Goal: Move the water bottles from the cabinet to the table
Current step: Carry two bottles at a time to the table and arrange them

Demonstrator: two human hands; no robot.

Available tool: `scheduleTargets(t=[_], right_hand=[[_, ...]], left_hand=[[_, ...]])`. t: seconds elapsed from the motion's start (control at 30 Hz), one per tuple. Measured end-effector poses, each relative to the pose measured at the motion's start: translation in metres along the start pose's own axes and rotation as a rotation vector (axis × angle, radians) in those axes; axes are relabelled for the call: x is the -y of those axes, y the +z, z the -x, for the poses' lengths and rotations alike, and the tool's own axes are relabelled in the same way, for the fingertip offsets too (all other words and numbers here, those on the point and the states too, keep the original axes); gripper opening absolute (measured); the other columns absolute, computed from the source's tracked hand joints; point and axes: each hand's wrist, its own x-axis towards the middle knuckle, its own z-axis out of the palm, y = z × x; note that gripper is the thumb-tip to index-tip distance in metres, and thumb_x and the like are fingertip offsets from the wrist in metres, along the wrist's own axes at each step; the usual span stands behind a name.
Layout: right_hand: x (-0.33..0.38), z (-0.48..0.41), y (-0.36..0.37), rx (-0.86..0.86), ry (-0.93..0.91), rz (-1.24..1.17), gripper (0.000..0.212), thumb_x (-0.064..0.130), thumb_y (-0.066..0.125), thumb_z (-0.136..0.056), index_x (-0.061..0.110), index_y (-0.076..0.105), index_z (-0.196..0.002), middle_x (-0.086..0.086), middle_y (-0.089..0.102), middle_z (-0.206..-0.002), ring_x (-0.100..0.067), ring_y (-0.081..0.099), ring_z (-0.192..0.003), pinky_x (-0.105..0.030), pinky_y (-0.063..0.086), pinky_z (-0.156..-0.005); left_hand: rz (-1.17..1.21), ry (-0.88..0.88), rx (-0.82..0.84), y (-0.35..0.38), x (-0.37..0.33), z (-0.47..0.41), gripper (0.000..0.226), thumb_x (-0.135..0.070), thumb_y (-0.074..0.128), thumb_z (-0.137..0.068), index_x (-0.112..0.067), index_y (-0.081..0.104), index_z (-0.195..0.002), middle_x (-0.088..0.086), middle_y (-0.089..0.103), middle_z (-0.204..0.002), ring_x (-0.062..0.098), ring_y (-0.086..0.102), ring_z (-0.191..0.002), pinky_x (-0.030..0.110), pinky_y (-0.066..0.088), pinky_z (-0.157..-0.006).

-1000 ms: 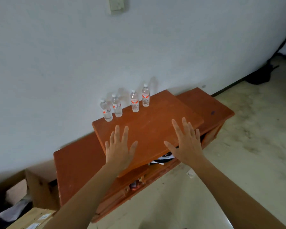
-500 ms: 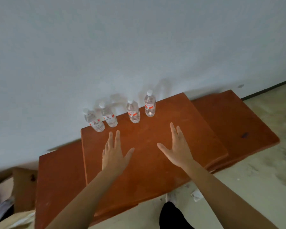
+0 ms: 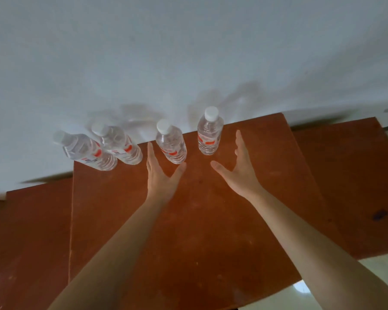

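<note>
Several clear water bottles with white caps and red labels stand in a row at the back edge of the orange-brown cabinet top (image 3: 188,220), against the white wall. From the left: one bottle (image 3: 87,151), a second bottle (image 3: 119,145), a third bottle (image 3: 170,144) and a fourth bottle (image 3: 210,133). My left hand (image 3: 160,173) reaches forward with straight fingers and spread thumb, just in front and to the left of the third bottle. My right hand (image 3: 240,168) is spread open just right of the fourth bottle. Neither hand touches a bottle.
The raised middle panel of the cabinet sits above lower wooden sections on the left (image 3: 31,231) and right (image 3: 356,186). A white wall (image 3: 188,52) rises directly behind the bottles. Pale floor (image 3: 385,258) shows at the lower right.
I have come closer to the cabinet and both hands have moved forward, from above the middle of the top to right beside the third and fourth bottles.
</note>
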Motion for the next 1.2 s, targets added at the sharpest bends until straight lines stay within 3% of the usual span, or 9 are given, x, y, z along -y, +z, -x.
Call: scheduleTargets(t=[0.2,0.3,0.37,0.5,0.67,0.83,0.9,1.0,1.2], right_hand=[[-0.03,-0.068,0.022,0.005,-0.044,-0.186,0.131,0.04,0.089,-0.076,0.043,-0.014,-0.157,0.0,0.01,-0.169,-0.016,0.019,-0.153,-0.047,0.023,-0.122],[-0.034,-0.09,0.034,0.03,-0.153,-0.215,0.131,0.013,0.084,-0.082,0.026,-0.023,-0.156,0.006,0.037,-0.155,-0.004,0.04,-0.142,-0.031,0.038,-0.116],[-0.033,-0.092,0.039,0.01,-0.213,-0.196,0.124,0.007,0.079,-0.086,0.016,-0.021,-0.157,0.009,0.042,-0.15,-0.009,0.046,-0.139,-0.035,0.042,-0.114],[-0.038,-0.061,0.045,-0.058,-0.205,-0.186,0.107,0.017,0.078,-0.089,0.016,-0.001,-0.161,-0.006,0.038,-0.157,-0.019,0.044,-0.142,-0.05,0.043,-0.113],[-0.042,0.02,0.043,-0.053,-0.059,-0.104,0.079,0.045,0.075,-0.087,0.065,0.02,-0.14,0.008,0.047,-0.146,-0.012,0.05,-0.134,-0.052,0.047,-0.108],[-0.015,0.085,0.024,0.042,-0.026,0.088,0.082,0.062,0.071,-0.078,0.046,0.03,-0.147,0.014,0.047,-0.139,-0.013,0.05,-0.128,-0.052,0.048,-0.105],[0.011,0.102,0.014,0.034,-0.085,0.222,0.08,0.064,0.07,-0.078,0.037,0.037,-0.145,0.013,0.051,-0.131,-0.01,0.051,-0.119,-0.044,0.052,-0.1],[0.068,0.115,0.002,0.013,-0.336,0.442,0.072,0.046,0.08,-0.081,0.034,0.043,-0.142,0.009,0.054,-0.12,-0.009,0.05,-0.108,-0.036,0.056,-0.092],[0.187,0.132,0.016,0.017,-0.862,0.674,0.084,0.017,0.085,-0.075,0.034,0.04,-0.144,-0.005,0.052,-0.127,-0.025,0.051,-0.119,-0.049,0.051,-0.099]], left_hand=[[0.177,0.112,-0.151,0.036,0.024,-0.05,0.102,-0.045,0.08,-0.079,-0.037,0.014,-0.156,-0.012,0.044,-0.15,0.007,0.046,-0.135,0.047,0.046,-0.109],[0.194,0.148,-0.224,0.044,0.028,-0.058,0.094,-0.035,0.077,-0.085,-0.035,0.016,-0.156,-0.013,0.048,-0.146,0.006,0.05,-0.131,0.047,0.051,-0.103],[0.18,0.157,-0.231,0.042,0.031,-0.054,0.094,-0.035,0.076,-0.086,-0.038,0.013,-0.156,-0.009,0.046,-0.149,0.013,0.05,-0.133,0.053,0.051,-0.102],[0.15,0.115,-0.218,0.029,0.041,-0.021,0.091,-0.04,0.075,-0.085,-0.043,0.014,-0.153,-0.007,0.043,-0.152,0.018,0.048,-0.136,0.056,0.049,-0.102],[-0.026,-0.016,-0.155,-0.004,0.042,0.046,0.079,-0.039,0.074,-0.087,-0.04,0.021,-0.147,-0.004,0.052,-0.143,0.022,0.057,-0.122,0.047,0.051,-0.096],[-0.301,-0.042,-0.098,-0.065,0.034,0.112,0.076,-0.038,0.074,-0.088,-0.032,0.028,-0.148,-0.003,0.056,-0.139,0.022,0.063,-0.112,0.043,0.057,-0.085],[-0.478,0.013,-0.104,-0.098,0.022,0.134,0.08,-0.028,0.079,-0.083,-0.027,0.031,-0.147,0.001,0.059,-0.135,0.024,0.064,-0.11,0.04,0.059,-0.08],[-0.687,0.149,-0.161,-0.152,-0.001,0.159,0.092,-0.022,0.091,-0.065,-0.025,0.037,-0.14,0.005,0.065,-0.12,0.027,0.068,-0.101,0.04,0.06,-0.075],[-0.999,0.102,-0.429,-0.247,-0.058,0.235,0.091,-0.034,0.093,-0.061,-0.027,0.041,-0.136,0.005,0.067,-0.114,0.029,0.068,-0.099,0.052,0.06,-0.077]])
